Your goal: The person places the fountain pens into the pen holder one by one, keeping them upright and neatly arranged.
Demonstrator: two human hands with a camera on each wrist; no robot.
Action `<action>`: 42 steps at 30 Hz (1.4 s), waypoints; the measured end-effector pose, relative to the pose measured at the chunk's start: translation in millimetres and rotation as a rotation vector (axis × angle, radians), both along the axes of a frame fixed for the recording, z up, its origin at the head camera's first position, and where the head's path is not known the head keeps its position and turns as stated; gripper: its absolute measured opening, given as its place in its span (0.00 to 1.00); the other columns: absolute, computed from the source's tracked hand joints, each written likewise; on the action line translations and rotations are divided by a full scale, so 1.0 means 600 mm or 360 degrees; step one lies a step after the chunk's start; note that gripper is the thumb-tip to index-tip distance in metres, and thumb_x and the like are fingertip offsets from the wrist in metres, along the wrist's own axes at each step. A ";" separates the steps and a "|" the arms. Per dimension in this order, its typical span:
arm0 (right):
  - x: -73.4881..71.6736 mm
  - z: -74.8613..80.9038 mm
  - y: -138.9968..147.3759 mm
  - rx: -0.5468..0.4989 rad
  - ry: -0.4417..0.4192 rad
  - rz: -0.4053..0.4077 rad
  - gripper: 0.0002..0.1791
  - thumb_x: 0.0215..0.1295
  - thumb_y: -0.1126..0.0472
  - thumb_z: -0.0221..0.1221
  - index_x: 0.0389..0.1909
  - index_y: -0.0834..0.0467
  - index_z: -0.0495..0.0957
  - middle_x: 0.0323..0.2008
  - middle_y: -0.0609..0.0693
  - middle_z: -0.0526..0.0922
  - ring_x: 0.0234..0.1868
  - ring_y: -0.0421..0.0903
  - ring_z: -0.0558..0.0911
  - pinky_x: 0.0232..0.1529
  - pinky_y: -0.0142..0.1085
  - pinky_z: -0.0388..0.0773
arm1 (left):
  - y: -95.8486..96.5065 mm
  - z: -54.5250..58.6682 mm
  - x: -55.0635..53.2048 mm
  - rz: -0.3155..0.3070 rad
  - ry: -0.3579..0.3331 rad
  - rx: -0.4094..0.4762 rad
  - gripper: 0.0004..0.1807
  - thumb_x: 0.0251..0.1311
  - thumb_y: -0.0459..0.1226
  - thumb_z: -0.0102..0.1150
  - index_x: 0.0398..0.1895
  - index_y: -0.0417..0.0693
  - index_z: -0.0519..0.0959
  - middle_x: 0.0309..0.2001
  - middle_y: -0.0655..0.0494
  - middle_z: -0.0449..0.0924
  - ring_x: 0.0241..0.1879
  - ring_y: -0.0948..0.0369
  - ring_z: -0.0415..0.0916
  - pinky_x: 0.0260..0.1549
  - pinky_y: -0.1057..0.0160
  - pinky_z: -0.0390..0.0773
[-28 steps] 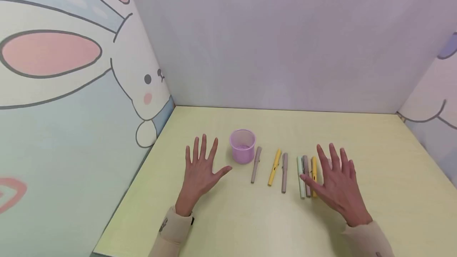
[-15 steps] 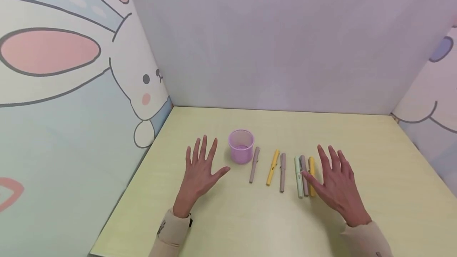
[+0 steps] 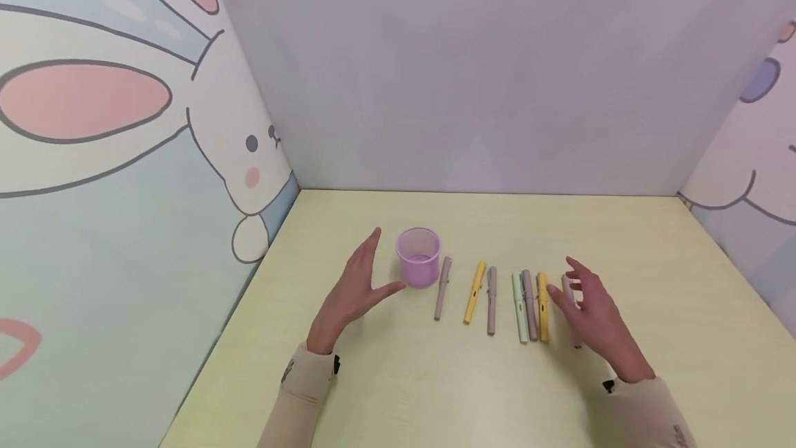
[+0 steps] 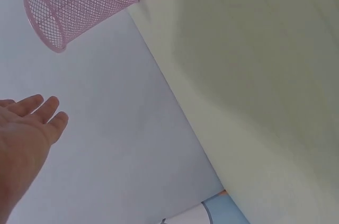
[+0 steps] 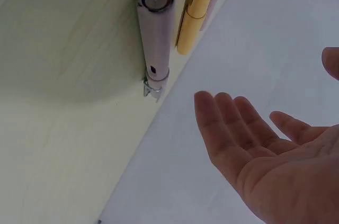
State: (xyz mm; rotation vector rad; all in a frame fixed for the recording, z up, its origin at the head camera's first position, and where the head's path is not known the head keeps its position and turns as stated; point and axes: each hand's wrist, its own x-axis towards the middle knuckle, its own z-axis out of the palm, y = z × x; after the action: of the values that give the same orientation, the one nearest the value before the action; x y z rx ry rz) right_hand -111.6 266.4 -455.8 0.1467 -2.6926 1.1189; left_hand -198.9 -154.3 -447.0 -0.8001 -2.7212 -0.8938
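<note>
A pinkish-purple mesh pen cup (image 3: 419, 269) stands upright on the table, its open top facing up. Just left of it is my left hand (image 3: 350, 298), thumb spread from straight fingers, holding nothing. In the left wrist view the mesh wall of the cup (image 4: 87, 4) shows beyond my fingertips (image 4: 61, 119). My right hand (image 3: 598, 310) hovers over the rightmost mauve pen (image 3: 568, 287), partly covering it, with fingers loosely bent and nothing in them. The right wrist view has that pen (image 5: 157, 38) lying on the table, apart from my fingers (image 5: 212, 118).
Left of my right hand, a yellow pen (image 3: 543, 306), a mauve pen (image 3: 530, 306) and a mint pen (image 3: 519, 306) lie close together. Farther left are another mauve pen (image 3: 492, 301), a yellow pen (image 3: 475, 292) and a mauve pen (image 3: 443, 289) beside the cup. Walls enclose the table (image 3: 435, 393).
Both hands have turned from palm-down with fingers spread to more sideways, fingers drawn together. The right hand's fingers have bent, and the rightmost mauve pen shows more from under it.
</note>
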 end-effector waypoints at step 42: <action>-0.035 -0.023 0.057 -0.0545 -0.0756 -0.0033 0.38 0.81 0.53 0.52 0.73 0.79 0.52 0.61 0.79 0.67 0.48 0.58 0.82 0.40 0.45 0.87 | 0.014 -0.011 -0.083 -0.0105 -0.0616 0.0322 0.53 0.59 0.51 0.73 0.82 0.44 0.57 0.73 0.43 0.69 0.72 0.46 0.66 0.67 0.37 0.65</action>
State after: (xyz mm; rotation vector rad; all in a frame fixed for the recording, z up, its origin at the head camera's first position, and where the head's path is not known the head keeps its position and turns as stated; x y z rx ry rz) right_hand -132.6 300.6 -469.8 -0.2331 -2.8130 1.7750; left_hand -248.4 -146.1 -453.3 -0.7447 -2.8642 -1.4467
